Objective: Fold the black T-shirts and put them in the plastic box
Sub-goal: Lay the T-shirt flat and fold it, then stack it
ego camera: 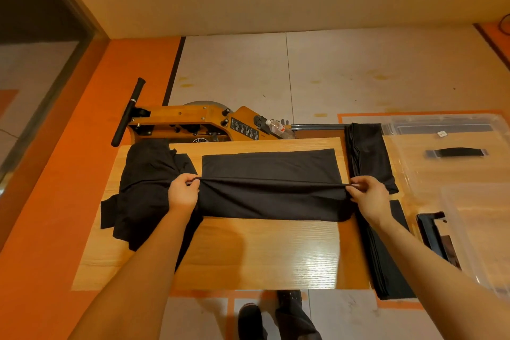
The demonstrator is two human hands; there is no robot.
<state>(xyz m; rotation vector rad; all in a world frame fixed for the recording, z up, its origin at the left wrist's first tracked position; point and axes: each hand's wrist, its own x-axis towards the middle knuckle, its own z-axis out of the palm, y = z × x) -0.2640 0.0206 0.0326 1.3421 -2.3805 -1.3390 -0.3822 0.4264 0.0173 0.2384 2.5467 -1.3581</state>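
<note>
Orange floor and pale panels frame a wooden worktop (pixel 248 257) where we stand mid-fold. Our left hand (pixel 182 192) pinches one end of a raised crease in the black T-shirt (pixel 271 199), fingers curled tight on the cloth; our right hand (pixel 367 196) pinches the other end the same way, so the fold line runs taut between them, lifted a little above the lower layer. The shirt lies across the middle of the worktop as a long band, its far half flat, its near half draped down from our grip.

Outward to the left sits a crumpled heap of black shirts (pixel 143 188); to the right a folded black shirt (pixel 369 154) lies at the worktop's edge, and beyond it the clear plastic box (pixel 469 229) and its lid (pixel 455 146).

We judge this a lengthwise fold in progress. Next we should carry the crease over evenly, both ends together, then lay it flat and smooth it.
</note>
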